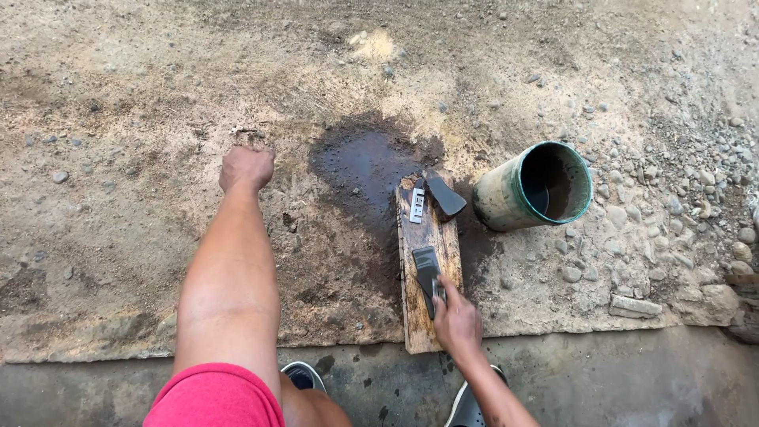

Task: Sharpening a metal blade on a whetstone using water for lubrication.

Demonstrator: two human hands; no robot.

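Observation:
My left hand is stretched out ahead, closed in a fist, its knuckles resting on the dirt ground. My right hand grips a small metal piece and holds it against a dark flat stone lying on a narrow wooden board. At the board's far end sit a second dark stone and a small pale metal blade. A dark wet patch stains the ground just beyond the board.
A green-rimmed dirty bucket lies tilted to the right of the board, its mouth facing me. Loose pebbles cover the right side. A concrete strip runs along the bottom, with my shoes and red shorts.

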